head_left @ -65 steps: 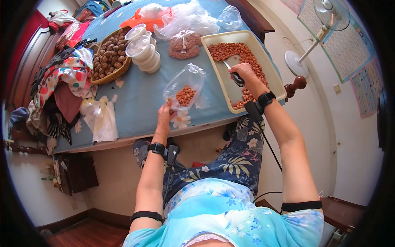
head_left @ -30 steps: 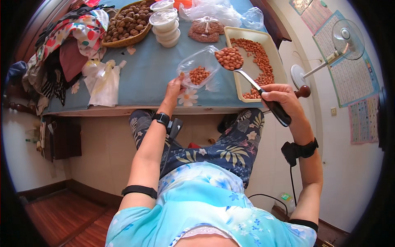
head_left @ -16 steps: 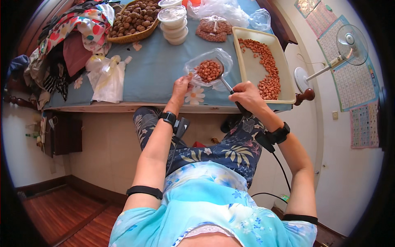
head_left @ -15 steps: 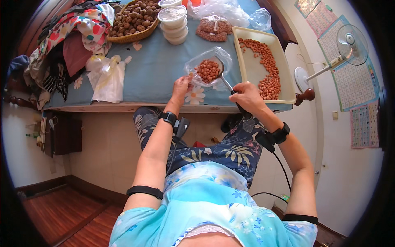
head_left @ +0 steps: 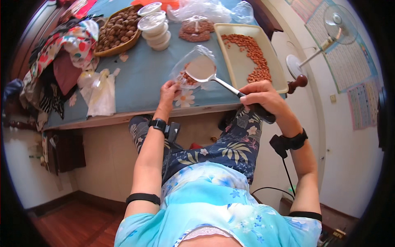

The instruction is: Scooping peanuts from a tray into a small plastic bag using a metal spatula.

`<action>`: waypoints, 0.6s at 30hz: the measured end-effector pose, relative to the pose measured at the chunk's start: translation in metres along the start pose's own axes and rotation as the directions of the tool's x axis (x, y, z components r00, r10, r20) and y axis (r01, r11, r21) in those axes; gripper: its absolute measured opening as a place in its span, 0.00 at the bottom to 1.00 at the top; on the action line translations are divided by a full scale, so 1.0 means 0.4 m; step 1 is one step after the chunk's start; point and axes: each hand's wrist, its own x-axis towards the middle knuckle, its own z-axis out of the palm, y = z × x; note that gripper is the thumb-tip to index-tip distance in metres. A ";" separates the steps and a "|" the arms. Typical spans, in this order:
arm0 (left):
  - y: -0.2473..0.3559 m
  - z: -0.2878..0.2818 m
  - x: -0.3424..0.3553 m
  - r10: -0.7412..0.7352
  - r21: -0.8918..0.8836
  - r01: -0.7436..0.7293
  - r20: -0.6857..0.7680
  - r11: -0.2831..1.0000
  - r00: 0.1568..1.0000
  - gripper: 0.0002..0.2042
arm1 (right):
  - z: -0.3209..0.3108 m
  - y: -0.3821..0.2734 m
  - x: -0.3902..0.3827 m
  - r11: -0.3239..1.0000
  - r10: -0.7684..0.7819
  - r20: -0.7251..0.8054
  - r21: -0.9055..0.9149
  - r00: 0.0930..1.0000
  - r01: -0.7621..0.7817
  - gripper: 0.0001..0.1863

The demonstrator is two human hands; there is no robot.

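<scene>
At the far left we see a heap of clothes (head_left: 66, 57), one piece white with coloured dots, spilling along the edge of a blue flowered cloth (head_left: 140, 82). To its right lies a crumpled white plastic bag (head_left: 100, 94), and beyond that a wicker basket (head_left: 117, 50) heaped with walnuts (head_left: 119, 29). Round lidded tubs (head_left: 155, 35) stand stacked beside the basket.

Our left hand (head_left: 168, 92) reaches up from the lower edge, its forearm nearly straight and a black wristband (head_left: 158, 124) on it. The fingers are bent in, pinching the near-left edge of a clear plastic bag (head_left: 179, 68). The bag rests on the cloth with reddish peanuts (head_left: 190, 79) inside, partly hidden by a metal serving spoon (head_left: 201, 69). Further back we have a tied bag of peanuts (head_left: 195, 31), with loose clear plastic behind it.

The spoon's broad head hangs over the bag, and its shaft slants down to our right hand (head_left: 263, 99), whose fingers are wrapped around the black handle. That arm is bent, its elbow out to the right, with a second black strap (head_left: 298, 141) at the wrist. Just past the bag sits a cream tray (head_left: 238, 64), where more peanuts (head_left: 257, 59) curve along the far and right sides.

Rightmost, we find a turned wooden knob (head_left: 297, 84), a standing fan (head_left: 339, 24) and wall charts (head_left: 362, 107) printed in small grids, too fine for us to read.
</scene>
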 end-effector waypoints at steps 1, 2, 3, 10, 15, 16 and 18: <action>0.002 -0.002 -0.001 -0.001 0.004 0.001 0.019 1.000 1.000 0.04 | -0.019 -0.009 -0.023 0.993 -0.007 0.000 0.114 1.000 0.007 0.13; 0.008 0.000 -0.004 -0.007 0.017 0.007 0.015 1.000 1.000 0.04 | -0.045 -0.021 -0.046 0.990 0.004 -0.019 0.142 1.000 -0.001 0.13; 0.013 0.005 -0.007 -0.014 0.029 0.013 0.010 0.999 1.000 0.03 | -0.072 -0.026 -0.066 0.985 0.015 -0.036 0.171 0.999 -0.008 0.13; 0.009 0.004 0.005 -0.021 0.094 0.018 0.027 0.995 0.999 0.02 | -0.249 0.104 -0.083 0.985 0.155 -0.224 0.114 0.962 -0.132 0.11; 0.021 0.011 -0.004 -0.039 0.121 0.037 0.015 0.992 0.999 0.02 | -0.286 0.117 -0.055 0.968 0.250 -0.239 0.076 0.938 -0.238 0.11; 0.023 0.012 -0.004 -0.045 0.144 0.042 0.020 0.989 0.999 0.03 | -0.297 0.121 -0.044 0.959 0.282 -0.255 0.060 0.925 -0.276 0.11; 0.026 0.007 -0.007 -0.049 0.171 0.044 0.022 0.984 0.999 0.03 | -0.334 0.156 -0.010 0.974 0.211 -0.270 -0.022 0.939 -0.225 0.11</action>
